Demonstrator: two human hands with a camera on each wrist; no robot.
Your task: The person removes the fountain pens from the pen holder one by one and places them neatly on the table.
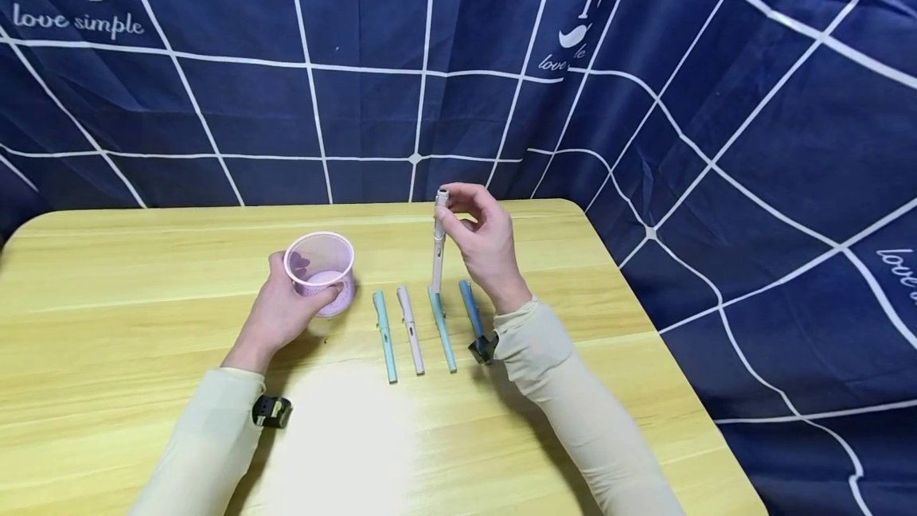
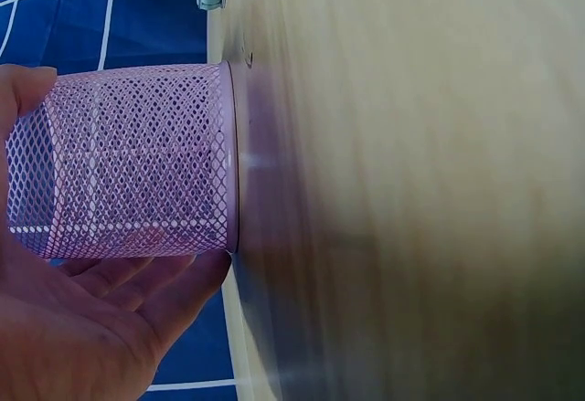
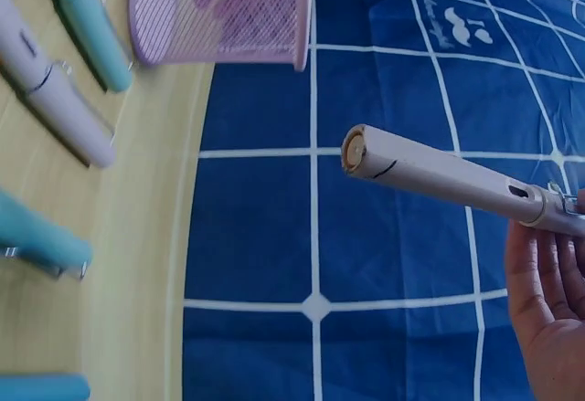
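Observation:
A pink mesh pen cup (image 1: 319, 269) stands upright on the table, its mouth facing up. My left hand (image 1: 286, 305) grips its side, thumb across the near face and fingers behind it; the left wrist view shows the cup (image 2: 146, 159) with its base at the tabletop. Between thumb and fingers my right hand (image 1: 487, 241) pinches a pale pink pen (image 1: 438, 249) by its clip end, held upright above the table. The right wrist view shows the free end of this pen (image 3: 439, 174) pointing away from the hand.
Below the raised pen lie a light teal pen (image 1: 384, 337), a lilac pen (image 1: 411, 331), another teal pen (image 1: 442, 333) and a blue pen (image 1: 470, 309) in a row. A dark blue gridded cloth (image 1: 372, 110) hangs behind the wooden table (image 1: 143, 325).

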